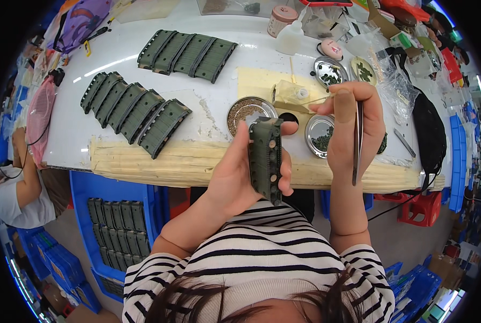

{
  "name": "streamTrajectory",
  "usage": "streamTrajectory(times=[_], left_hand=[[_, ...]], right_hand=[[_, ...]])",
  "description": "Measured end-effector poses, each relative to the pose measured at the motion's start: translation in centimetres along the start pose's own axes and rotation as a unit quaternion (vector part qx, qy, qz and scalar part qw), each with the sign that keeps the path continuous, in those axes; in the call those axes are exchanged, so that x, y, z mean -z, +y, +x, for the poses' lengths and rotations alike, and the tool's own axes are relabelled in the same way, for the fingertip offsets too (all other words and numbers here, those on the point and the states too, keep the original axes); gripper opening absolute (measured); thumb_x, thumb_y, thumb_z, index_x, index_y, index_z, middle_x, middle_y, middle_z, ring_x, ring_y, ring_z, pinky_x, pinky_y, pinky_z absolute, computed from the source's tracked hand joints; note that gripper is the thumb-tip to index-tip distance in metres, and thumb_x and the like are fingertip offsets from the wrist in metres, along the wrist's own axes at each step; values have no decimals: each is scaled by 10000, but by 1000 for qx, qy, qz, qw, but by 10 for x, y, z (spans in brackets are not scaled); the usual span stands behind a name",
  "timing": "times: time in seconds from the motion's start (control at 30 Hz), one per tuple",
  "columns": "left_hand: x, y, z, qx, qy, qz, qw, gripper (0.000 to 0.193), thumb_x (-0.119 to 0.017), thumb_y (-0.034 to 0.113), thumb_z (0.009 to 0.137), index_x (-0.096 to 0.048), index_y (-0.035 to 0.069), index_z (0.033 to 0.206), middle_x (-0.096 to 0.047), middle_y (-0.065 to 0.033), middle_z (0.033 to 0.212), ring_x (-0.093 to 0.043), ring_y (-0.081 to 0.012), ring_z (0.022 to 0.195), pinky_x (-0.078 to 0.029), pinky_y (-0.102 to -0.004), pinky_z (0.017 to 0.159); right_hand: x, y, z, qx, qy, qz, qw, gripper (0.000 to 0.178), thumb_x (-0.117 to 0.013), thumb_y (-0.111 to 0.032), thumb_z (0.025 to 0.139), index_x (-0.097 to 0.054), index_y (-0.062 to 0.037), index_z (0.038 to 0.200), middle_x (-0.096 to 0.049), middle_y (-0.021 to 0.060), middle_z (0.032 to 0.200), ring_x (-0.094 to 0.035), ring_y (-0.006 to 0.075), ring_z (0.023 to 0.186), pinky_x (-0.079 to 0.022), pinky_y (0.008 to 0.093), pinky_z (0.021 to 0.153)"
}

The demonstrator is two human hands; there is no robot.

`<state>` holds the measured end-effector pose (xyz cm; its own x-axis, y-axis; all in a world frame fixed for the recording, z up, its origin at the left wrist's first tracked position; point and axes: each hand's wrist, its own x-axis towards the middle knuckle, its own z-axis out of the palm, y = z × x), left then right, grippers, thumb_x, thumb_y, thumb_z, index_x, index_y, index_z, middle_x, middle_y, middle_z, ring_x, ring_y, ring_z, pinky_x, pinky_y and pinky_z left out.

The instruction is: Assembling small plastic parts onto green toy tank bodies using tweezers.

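My left hand (227, 180) is wrapped round a dark green ribbed plastic part (264, 156), held upright above the table's front edge. Two small copper-coloured discs show along one side of it. Raised at the right, my right hand (359, 121) grips a thin stick (321, 99) between thumb and fingertips. A pair of tweezers (357, 148) is tucked in the same hand, tips toward the wrist. The stick points left at the white mouth (302, 93) of a small container in a tape-wrapped block (284, 97). Whether they touch, I cannot tell.
Similar green parts (186, 54) lie in rows at the left. Round metal dishes hold brown bits (243, 113) and small green pieces (322, 142). A white squeeze bottle (290, 39) stands behind. More parts fill a blue crate (79, 215) below. Another person's arm (27, 177) is at the far left.
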<state>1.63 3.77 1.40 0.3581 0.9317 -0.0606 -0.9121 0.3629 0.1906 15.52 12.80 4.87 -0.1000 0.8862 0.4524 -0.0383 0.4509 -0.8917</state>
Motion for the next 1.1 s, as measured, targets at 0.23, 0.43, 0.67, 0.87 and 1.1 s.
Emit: streamTrajectory(times=[0.23, 0.43, 0.67, 0.87, 1.1], left_hand=[[-7, 10, -11, -103, 111, 296, 943, 540, -294, 357, 1016, -292, 3, 1424, -572, -186, 1107, -613, -231, 925, -495, -388, 874], [1, 22, -17, -194, 102, 535, 816, 606, -629, 110, 889, -324, 5, 1402, -585, -91, 1034, -575, -125, 931, -466, -241, 793], [-5, 17, -18, -260, 128, 659, 694, 671, -746, 117, 778, -385, -1, 1332, -636, -110, 907, -633, -145, 785, -496, -251, 703], [-4, 16, -18, -266, 123, 656, 695, 686, -745, 112, 774, -370, -1, 1337, -646, -122, 897, -642, -151, 776, -503, -258, 700], [-4, 16, -17, -270, 124, 658, 692, 685, -745, 109, 772, -372, -5, 1334, -649, -121, 890, -643, -149, 766, -504, -254, 693]], right_hand=[[6, 26, 15, 200, 14, -362, 910, 95, -704, -5, 753, -631, -49, 797, -558, 47, 739, -526, 197, 655, -425, 296, 586], [9, 14, 14, 259, 18, -372, 891, 88, -705, -34, 763, -628, -44, 805, -560, 42, 728, -508, 201, 675, -411, 296, 595], [-2, -12, -10, 77, -99, -49, 991, 50, -573, -31, 904, -550, 12, 893, -514, 65, 836, -560, 117, 698, -487, 252, 643], [-4, -8, -14, 17, -129, 27, 991, 76, -524, -46, 939, -509, 24, 913, -473, 66, 880, -620, 112, 750, -523, 226, 675], [-5, -8, -13, 28, -132, 19, 991, 73, -521, -41, 939, -506, 27, 915, -469, 61, 874, -611, 107, 724, -537, 236, 678]])
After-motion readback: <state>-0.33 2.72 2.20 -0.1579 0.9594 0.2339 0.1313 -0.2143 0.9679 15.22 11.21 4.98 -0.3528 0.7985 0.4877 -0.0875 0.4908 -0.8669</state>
